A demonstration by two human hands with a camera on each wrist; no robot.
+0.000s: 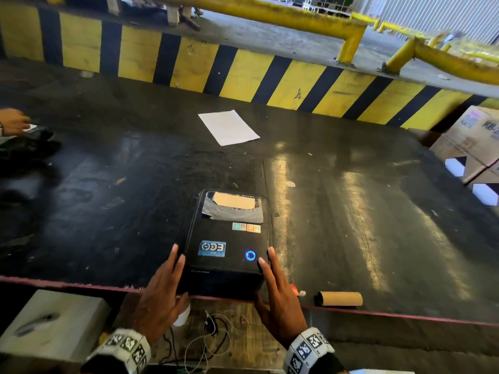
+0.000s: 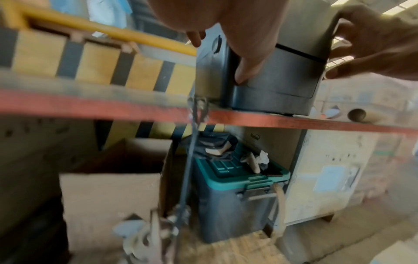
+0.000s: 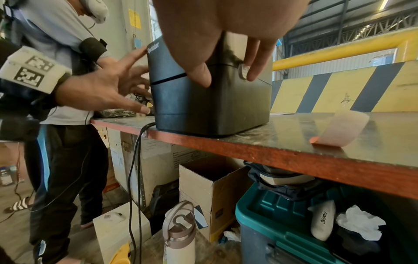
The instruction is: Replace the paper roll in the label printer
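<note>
The black label printer point(image 1: 226, 244) stands at the near edge of the dark table point(image 1: 351, 211), lid closed, a blue ring lit on top. My left hand point(image 1: 172, 268) lies flat along its left side with straight fingers, the thumb point(image 2: 246, 67) pressing the front face. On the other side my right hand point(image 1: 270, 271) rests against the printer point(image 3: 212, 107), thumb on the front and a fingertip at a round side button point(image 3: 243, 70). An empty cardboard core point(image 1: 340, 298) lies to the right. No fresh roll shows.
A white sheet point(image 1: 228, 127) lies farther back. Cardboard boxes point(image 1: 469, 147) crowd the right end, and another person's hand point(image 1: 13, 122) is at the far left. A curled paper strip point(image 3: 339, 128) lies by the printer. Below are a teal-lidded bin point(image 3: 282, 214), open carton point(image 3: 210, 192), bottle point(image 3: 181, 232) and cable point(image 3: 135, 160).
</note>
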